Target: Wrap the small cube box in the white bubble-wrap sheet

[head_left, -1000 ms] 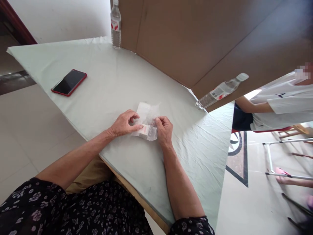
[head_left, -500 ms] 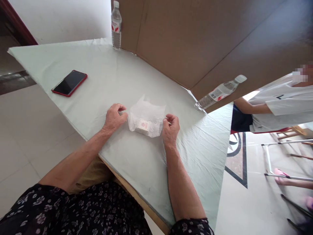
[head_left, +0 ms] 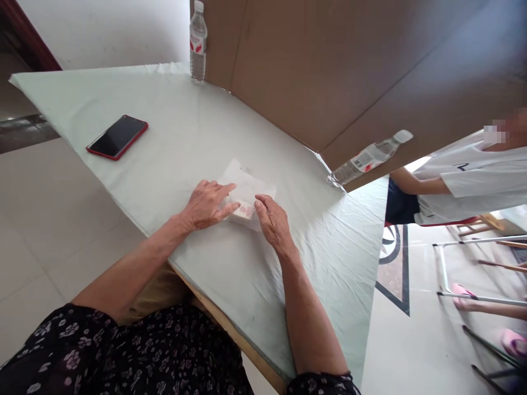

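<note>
Before me, a smooth, glossy black-screened phone [head_left: 117,136], clear ribbed plastic bottles [head_left: 198,49], and a pale green wrinkled cloth [head_left: 173,131].

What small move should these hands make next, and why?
Probably draw the far part of the thin white wrap toward the person, over the small white block: that part lies spread beyond the block, whose red print shows, and the left hand and right hand flank it.
</note>
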The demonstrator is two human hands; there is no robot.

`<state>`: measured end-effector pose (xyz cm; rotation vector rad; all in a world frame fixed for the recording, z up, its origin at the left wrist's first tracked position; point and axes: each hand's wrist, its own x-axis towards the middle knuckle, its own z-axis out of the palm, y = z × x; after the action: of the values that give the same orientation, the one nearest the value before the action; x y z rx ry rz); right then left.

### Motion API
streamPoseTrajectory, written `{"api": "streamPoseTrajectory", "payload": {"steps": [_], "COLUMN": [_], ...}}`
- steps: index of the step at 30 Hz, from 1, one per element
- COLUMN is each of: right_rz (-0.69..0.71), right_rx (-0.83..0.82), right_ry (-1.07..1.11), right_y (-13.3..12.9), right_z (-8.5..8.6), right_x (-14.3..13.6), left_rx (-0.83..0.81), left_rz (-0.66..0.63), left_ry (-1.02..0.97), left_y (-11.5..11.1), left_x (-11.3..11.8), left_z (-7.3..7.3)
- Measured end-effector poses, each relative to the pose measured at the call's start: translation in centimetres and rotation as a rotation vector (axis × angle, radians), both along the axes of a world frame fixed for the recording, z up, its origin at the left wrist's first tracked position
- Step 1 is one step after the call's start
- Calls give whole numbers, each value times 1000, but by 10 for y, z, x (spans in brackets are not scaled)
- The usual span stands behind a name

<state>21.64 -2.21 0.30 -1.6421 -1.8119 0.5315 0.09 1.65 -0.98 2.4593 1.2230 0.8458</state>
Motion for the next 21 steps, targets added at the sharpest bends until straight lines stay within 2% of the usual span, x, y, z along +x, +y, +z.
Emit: {"api": "streamPoseTrajectory", "payload": {"steps": [3, 5, 7, 10, 12, 14, 17, 19, 21], "right_rz": [28, 105, 242, 475, 553, 547, 466, 375, 234], "right_rx": [35, 42, 20, -51, -76, -76, -59, -15, 65], "right_ry": [42, 56, 25, -133, -252, -304, -235, -128, -28], "right_y": [-3, -9, -19, -38, -52, -65, -75, -73, -63], "right_z": [10, 18, 24, 24, 20, 14, 8, 6, 5], "right_x": [-1, -2, -4, -4, -4, -4, -1, 0, 0], "left_rx": [-77, -118, -160, -236, -264, -266, -182, -60, 31], "left_rz": [59, 24, -51, -119, -87, -16, 55, 20, -70], "left_ry": [-95, -145, -136, 29, 190, 318, 398, 378, 309], "left_y": [1, 0, -2, -6, -9, -13, -20, -25, -28], "left_x": [-10, -16, -22, -31, -36, -37, -32, -26, -18], "left_z": [4, 9, 13, 17, 18, 18, 21, 23, 23]}}
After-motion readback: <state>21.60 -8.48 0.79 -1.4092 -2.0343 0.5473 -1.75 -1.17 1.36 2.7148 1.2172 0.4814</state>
